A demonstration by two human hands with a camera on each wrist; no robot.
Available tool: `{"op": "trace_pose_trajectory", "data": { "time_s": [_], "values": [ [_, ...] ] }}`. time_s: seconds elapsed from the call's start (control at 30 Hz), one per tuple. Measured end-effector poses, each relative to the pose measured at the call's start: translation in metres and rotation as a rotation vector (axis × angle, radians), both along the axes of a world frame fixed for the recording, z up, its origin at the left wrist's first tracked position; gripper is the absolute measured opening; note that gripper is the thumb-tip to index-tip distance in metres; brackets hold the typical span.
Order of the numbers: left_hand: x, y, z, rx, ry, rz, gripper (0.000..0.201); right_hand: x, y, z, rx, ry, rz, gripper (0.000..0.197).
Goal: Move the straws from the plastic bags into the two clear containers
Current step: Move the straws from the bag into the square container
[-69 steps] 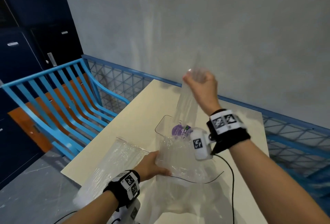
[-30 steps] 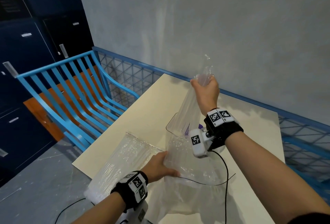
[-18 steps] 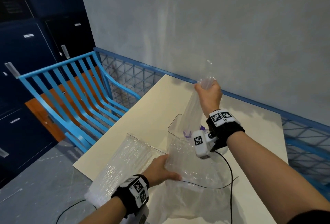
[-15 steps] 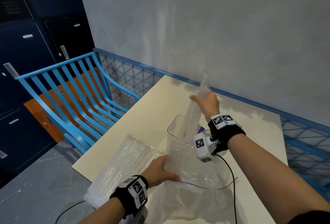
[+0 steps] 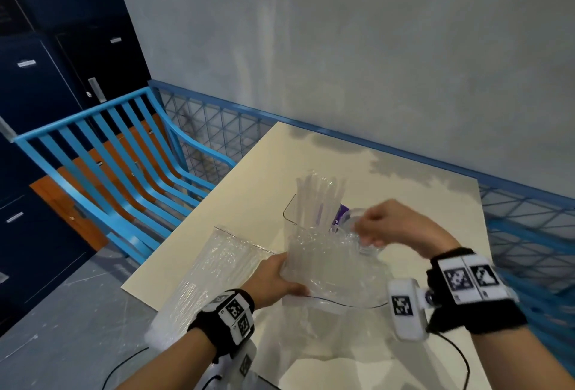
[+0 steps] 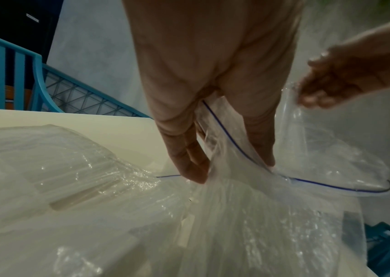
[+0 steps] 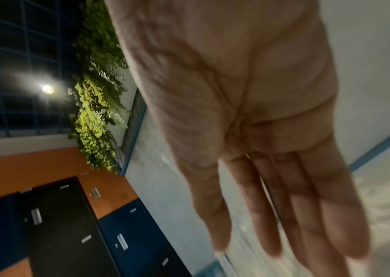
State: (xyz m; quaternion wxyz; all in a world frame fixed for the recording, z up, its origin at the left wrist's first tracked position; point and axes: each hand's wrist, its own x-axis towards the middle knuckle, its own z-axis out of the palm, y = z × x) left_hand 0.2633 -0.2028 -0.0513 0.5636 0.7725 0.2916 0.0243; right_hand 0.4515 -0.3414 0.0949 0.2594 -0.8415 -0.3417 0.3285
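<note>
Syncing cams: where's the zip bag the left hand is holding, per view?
Head: zip bag lower centre, left hand holds its edge.
Left wrist: zip bag centre to lower right, below the fingers.
Right wrist: not visible.
Shared landmark: the bag's dark zip line.

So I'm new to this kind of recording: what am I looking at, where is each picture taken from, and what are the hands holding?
There is no machine here: a person wears one camera on the head and one on each wrist band. The head view looks down on a cream table. The left hand pinches the rim of an open plastic bag, which the left wrist view shows close up. The right hand is at the bag's far edge; the right wrist view shows its fingers straight and holding nothing. Behind the bag, straws stand in a clear container. A second bag of straws lies to the left.
</note>
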Motion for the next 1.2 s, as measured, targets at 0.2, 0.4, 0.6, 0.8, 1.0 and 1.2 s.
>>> {"op": "trace_pose_trajectory", "data": {
  "time_s": [0.2, 0.4, 0.6, 0.8, 1.0, 1.2],
  "values": [
    [-0.003, -0.010, 0.002, 0.046, -0.036, -0.004, 0.047, -0.049, -0.028, -0.057, 0.049, 0.029, -0.040, 0.091],
    [-0.005, -0.032, 0.006, 0.069, -0.078, 0.028, 0.044, -0.082, -0.036, -0.109, 0.305, -0.126, -0.135, 0.035],
    [-0.011, -0.052, 0.014, 0.135, -0.080, 0.113, 0.056, -0.079, -0.057, -0.103, 0.451, 0.133, -0.209, 0.025],
    [-0.017, -0.071, 0.016, 0.145, -0.069, 0.164, 0.054, -0.070, -0.064, -0.100, 0.479, 0.169, -0.181, 0.014],
    [-0.027, -0.075, 0.024, 0.166, -0.058, 0.194, 0.043, -0.035, -0.053, -0.032, 0.714, 0.175, -0.254, 0.025],
    [-0.033, -0.065, 0.026, 0.136, -0.060, 0.184, 0.040, 0.002, -0.029, 0.042, 0.774, 0.211, -0.253, 0.009]
  ]
}}
